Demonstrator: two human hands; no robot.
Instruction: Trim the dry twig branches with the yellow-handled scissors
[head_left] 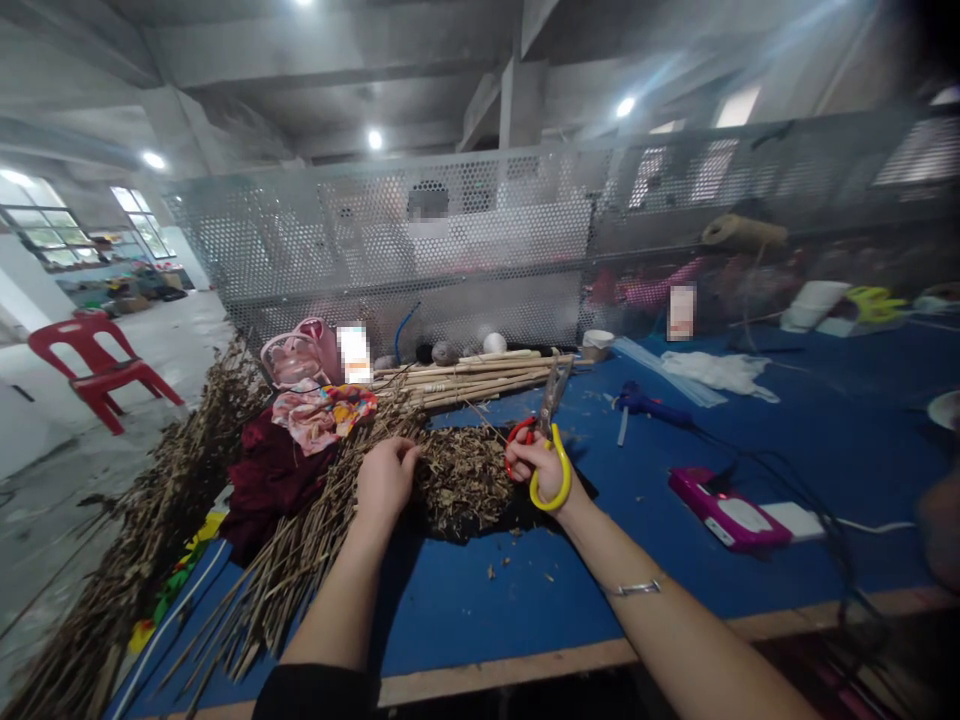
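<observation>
My right hand (536, 465) holds scissors (555, 385) with one yellow and one red handle loop, the blades pointing away and up. A thin stem seems to run to its fingertips; I cannot tell if it is held. My left hand (386, 485) is closed at the left edge of a heap of dry brown leaf bits (465, 480), thumb bent towards the fingers. What it pinches, if anything, is hidden. The heap lies on a black sheet (450, 533) between both hands. Bundled dry stems (289, 570) lie left of and partly under my left forearm.
Pale sticks (472, 378) lie across the back of the blue table (465, 610). A dark red cloth (262, 480) and a pink bag (296, 355) are at left. On the right are a glue gun (645, 400), a magenta device (727, 510) and cables. A perforated metal screen (390, 240) stands behind.
</observation>
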